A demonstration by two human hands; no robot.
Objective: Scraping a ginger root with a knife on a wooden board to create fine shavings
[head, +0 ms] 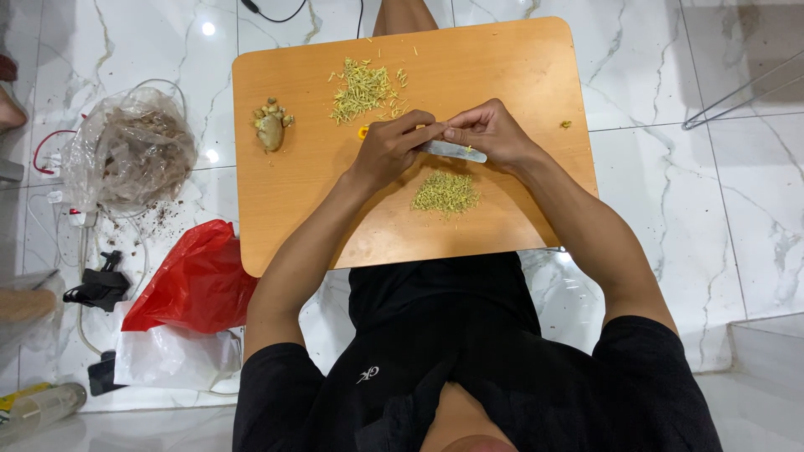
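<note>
Head view: the left hand (pixel 389 149) and right hand (pixel 490 132) meet over the middle of a light wooden board table (pixel 536 67). The right hand is closed around the handle end of a slim silvery knife blade (pixel 452 151), which pokes out leftward from under its fingers. The left hand's fingertips are pinched narrow against the blade; whether they hold a sliver there I cannot tell. Just below the hands lies a small heap of finely chopped greenish-yellow bits (pixel 445 192); just beyond the left hand sits a looser pile of pale yellow-green matchstick strips (pixel 365 90), and well off to its left a knobbly beige root piece (pixel 270 127). By my judgement the mincing step is in hand, strips becoming fine bits. The next cut calls for fingertips kept clear of the edge
</note>
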